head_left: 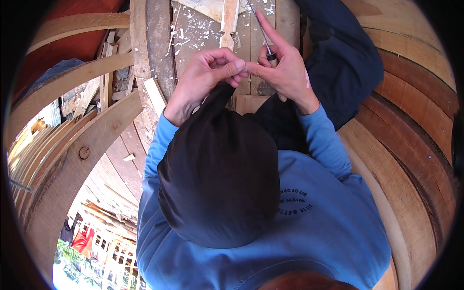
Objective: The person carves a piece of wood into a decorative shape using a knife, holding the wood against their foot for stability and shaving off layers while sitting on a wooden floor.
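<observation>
My left hand (207,76) is closed in a pinch, its thumb pressed against the fingers. Whatever may be between them is too small to make out. My right hand (290,72) meets it at the thumb tip, with the index finger stretched upward. Across the right palm lies a slim-bladed knife (271,59) with a wooden handle and black collar, its blade pointing away from me. Just beyond both hands is a pale wooden strip (229,24) with notches in its sides. Below the hands, a rounded mass of black cloth (217,169) hides part of my lap.
White shavings (186,36) litter the planks ahead. Curved wooden ribs (84,150) arch on the left, and bent planks (411,101) form a wall on the right. A short pale board (154,95) lies near my left wrist. Dark trousers (345,63) cover a bent leg at right.
</observation>
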A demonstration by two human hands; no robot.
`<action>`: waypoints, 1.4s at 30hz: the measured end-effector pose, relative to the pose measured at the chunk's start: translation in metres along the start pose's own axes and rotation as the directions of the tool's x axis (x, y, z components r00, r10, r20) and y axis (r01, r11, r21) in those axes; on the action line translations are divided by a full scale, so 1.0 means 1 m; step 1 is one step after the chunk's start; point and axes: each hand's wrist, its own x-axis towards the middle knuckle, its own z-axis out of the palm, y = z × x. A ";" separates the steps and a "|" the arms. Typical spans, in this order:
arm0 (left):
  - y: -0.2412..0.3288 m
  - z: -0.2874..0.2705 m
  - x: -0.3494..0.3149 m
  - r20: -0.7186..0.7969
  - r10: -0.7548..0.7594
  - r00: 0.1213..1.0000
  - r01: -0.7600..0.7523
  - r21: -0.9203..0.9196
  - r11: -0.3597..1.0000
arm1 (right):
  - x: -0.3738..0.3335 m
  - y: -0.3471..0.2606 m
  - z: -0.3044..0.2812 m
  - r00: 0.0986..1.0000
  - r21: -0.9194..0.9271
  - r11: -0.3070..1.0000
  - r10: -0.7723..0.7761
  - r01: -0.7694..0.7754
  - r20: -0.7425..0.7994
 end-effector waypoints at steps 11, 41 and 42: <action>-0.012 -0.003 0.001 0.038 -0.139 0.989 0.145 -0.239 0.960 | -0.007 0.007 0.001 0.991 0.053 0.989 0.135 -0.135 0.003; -0.032 -0.050 0.028 -0.525 0.208 0.825 -0.021 0.341 0.940 | -0.020 0.032 -0.025 0.952 0.198 0.938 0.301 -0.285 -0.054; -0.029 -0.049 0.028 -0.488 0.260 0.833 -0.089 0.346 0.934 | -0.020 0.032 -0.023 0.955 0.187 0.943 0.289 -0.274 -0.058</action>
